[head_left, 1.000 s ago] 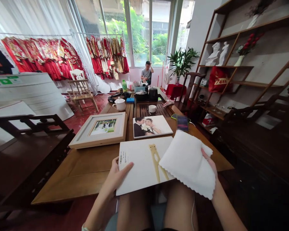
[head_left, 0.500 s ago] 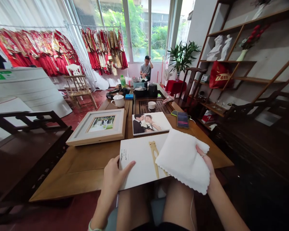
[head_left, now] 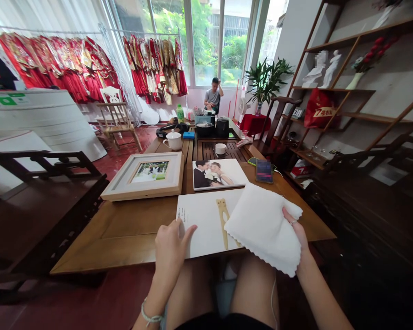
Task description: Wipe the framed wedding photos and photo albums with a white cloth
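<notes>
A white board [head_left: 204,222] with a gold stand strip [head_left: 223,219] lies face down at the near edge of the wooden table [head_left: 131,229]. My left hand [head_left: 172,245] grips its lower left corner, thumb on top. My right hand [head_left: 296,229] holds a white cloth [head_left: 263,227] with a scalloped edge spread over the board's right side. Behind the board lie a frameless wedding photo [head_left: 218,173] and a framed photo [head_left: 146,175].
A phone [head_left: 264,170] lies right of the photo. Farther back are a teapot [head_left: 174,139], a cup [head_left: 220,148] and kettles. A person [head_left: 213,97] sits by the window. Dark wooden chairs stand left; shelves line the right wall. Red garments hang on racks.
My left hand has slid a little right along the board's near edge, and the board and cloth have shifted slightly toward me. The view has turned a little.
</notes>
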`<state>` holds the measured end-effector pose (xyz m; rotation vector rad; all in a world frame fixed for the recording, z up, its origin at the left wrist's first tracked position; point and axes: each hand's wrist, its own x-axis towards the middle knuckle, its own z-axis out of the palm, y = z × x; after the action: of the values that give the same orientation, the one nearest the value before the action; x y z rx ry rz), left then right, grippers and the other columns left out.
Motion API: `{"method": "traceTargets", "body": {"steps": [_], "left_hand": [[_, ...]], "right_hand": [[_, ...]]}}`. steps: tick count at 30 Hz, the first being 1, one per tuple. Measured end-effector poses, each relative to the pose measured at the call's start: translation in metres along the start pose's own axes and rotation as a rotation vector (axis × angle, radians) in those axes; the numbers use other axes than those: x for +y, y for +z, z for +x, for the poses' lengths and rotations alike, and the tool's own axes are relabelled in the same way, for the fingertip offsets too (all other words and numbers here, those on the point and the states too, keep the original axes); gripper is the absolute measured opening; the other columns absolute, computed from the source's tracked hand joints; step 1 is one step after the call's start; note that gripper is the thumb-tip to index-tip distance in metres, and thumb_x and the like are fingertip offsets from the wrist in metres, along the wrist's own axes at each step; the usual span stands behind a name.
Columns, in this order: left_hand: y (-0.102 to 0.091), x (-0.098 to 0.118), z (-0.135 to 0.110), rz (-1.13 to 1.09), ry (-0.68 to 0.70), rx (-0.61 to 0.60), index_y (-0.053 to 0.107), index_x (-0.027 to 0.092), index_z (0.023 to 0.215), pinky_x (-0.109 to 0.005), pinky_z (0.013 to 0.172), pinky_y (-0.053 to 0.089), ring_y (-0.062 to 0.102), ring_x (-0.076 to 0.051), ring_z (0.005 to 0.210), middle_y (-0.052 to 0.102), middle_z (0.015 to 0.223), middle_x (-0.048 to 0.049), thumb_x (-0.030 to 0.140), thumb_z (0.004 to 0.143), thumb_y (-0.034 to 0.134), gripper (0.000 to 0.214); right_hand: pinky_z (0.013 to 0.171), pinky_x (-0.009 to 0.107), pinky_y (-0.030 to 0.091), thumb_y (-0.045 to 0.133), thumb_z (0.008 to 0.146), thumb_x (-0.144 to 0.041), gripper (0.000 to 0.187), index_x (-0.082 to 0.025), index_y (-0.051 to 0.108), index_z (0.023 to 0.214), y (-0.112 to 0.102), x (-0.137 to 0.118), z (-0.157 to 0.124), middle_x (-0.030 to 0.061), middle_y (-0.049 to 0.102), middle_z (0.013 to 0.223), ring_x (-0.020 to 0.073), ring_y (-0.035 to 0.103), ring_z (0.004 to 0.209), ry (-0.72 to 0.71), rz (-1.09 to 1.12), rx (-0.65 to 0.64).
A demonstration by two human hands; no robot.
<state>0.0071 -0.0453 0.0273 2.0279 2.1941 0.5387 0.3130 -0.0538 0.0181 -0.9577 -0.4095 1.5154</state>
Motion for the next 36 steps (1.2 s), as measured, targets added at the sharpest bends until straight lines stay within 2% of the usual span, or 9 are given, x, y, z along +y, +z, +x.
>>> {"method": "traceTargets", "body": {"steps": [5, 9, 11, 13, 16, 20, 28, 31, 36], "left_hand": [[0.000, -0.004, -0.005, 0.002, 0.062, 0.026, 0.064, 0.019, 0.104, -0.031, 0.067, 0.040, 0.056, -0.028, 0.082, 0.068, 0.085, -0.0094, 0.052, 0.089, 0.047, 0.040], [0.008, -0.015, -0.002, -0.125, 0.085, 0.026, 0.065, 0.018, 0.109, -0.035, 0.079, 0.046, 0.056, -0.027, 0.091, 0.067, 0.110, -0.0113, 0.050, 0.088, 0.049, 0.041], [0.014, -0.022, 0.002, -0.185, 0.139, 0.036, 0.064, 0.015, 0.114, -0.041, 0.091, 0.045, 0.053, -0.031, 0.108, 0.059, 0.129, -0.0150, 0.050, 0.088, 0.049, 0.046], [0.020, -0.029, 0.006, -0.227, 0.227, 0.031, 0.059, 0.012, 0.124, -0.046, 0.104, 0.038, 0.042, -0.034, 0.128, 0.043, 0.145, -0.0185, 0.048, 0.089, 0.048, 0.051], [0.025, -0.034, 0.011, -0.300, 0.368, -0.037, 0.051, 0.017, 0.134, -0.050, 0.113, 0.026, 0.021, -0.032, 0.144, 0.027, 0.155, -0.0149, 0.044, 0.091, 0.048, 0.051], [0.023, -0.032, 0.017, -0.359, 0.457, -0.123, 0.047, 0.022, 0.138, -0.052, 0.115, 0.020, 0.005, -0.031, 0.148, 0.018, 0.159, -0.0110, 0.040, 0.091, 0.049, 0.051], [0.017, -0.020, 0.034, -0.249, 0.516, -0.175, 0.042, 0.022, 0.142, -0.055, 0.116, 0.017, 0.014, -0.031, 0.147, 0.024, 0.157, -0.0109, 0.046, 0.089, 0.051, 0.058], [0.018, -0.018, 0.039, -0.238, 0.521, -0.195, 0.043, 0.022, 0.141, -0.058, 0.116, 0.017, 0.018, -0.032, 0.146, 0.034, 0.153, -0.0093, 0.047, 0.091, 0.047, 0.056], [0.021, -0.021, 0.043, -0.254, 0.552, -0.189, 0.044, 0.021, 0.140, -0.057, 0.117, 0.020, 0.018, -0.031, 0.146, 0.035, 0.153, -0.0077, 0.049, 0.090, 0.048, 0.057]], "right_hand": [[0.097, 0.049, 0.047, 0.051, 0.086, -0.048, 0.034, -0.022, 0.069, 0.099, 0.002, -0.002, 0.000, 0.0079, 0.076, 0.093, 0.0301, 0.067, 0.103, 0.027, 0.028, 0.022], [0.097, 0.047, 0.048, 0.054, 0.084, -0.044, 0.031, -0.021, 0.069, 0.100, 0.001, -0.004, 0.003, 0.0077, 0.076, 0.095, 0.0292, 0.067, 0.104, 0.049, 0.086, 0.035], [0.097, 0.048, 0.049, 0.054, 0.085, -0.043, 0.032, -0.020, 0.069, 0.102, 0.001, -0.005, 0.003, 0.0079, 0.076, 0.097, 0.0292, 0.067, 0.104, 0.065, 0.110, 0.044], [0.095, 0.048, 0.049, 0.052, 0.086, -0.045, 0.036, -0.020, 0.069, 0.104, 0.001, -0.005, 0.004, 0.0080, 0.075, 0.098, 0.0296, 0.067, 0.103, 0.063, 0.129, 0.049], [0.095, 0.048, 0.050, 0.051, 0.086, -0.049, 0.038, -0.021, 0.069, 0.104, 0.001, -0.003, 0.005, 0.0074, 0.075, 0.101, 0.0293, 0.067, 0.102, 0.034, 0.141, 0.058], [0.096, 0.046, 0.050, 0.055, 0.084, -0.049, 0.036, -0.022, 0.069, 0.104, -0.003, -0.001, 0.009, 0.0073, 0.075, 0.101, 0.0289, 0.066, 0.106, 0.021, 0.134, 0.041], [0.095, 0.048, 0.050, 0.054, 0.085, -0.049, 0.040, -0.019, 0.067, 0.108, -0.005, -0.002, 0.013, 0.0090, 0.075, 0.098, 0.0303, 0.066, 0.106, 0.002, 0.061, -0.012], [0.095, 0.048, 0.050, 0.052, 0.086, -0.048, 0.042, -0.019, 0.064, 0.113, 0.000, -0.003, 0.011, 0.0088, 0.075, 0.100, 0.0296, 0.065, 0.107, 0.023, 0.089, 0.026], [0.093, 0.049, 0.052, 0.052, 0.085, -0.049, 0.045, -0.016, 0.065, 0.112, 0.003, -0.006, 0.010, 0.0120, 0.074, 0.100, 0.0312, 0.065, 0.107, 0.043, 0.075, 0.073]]}}
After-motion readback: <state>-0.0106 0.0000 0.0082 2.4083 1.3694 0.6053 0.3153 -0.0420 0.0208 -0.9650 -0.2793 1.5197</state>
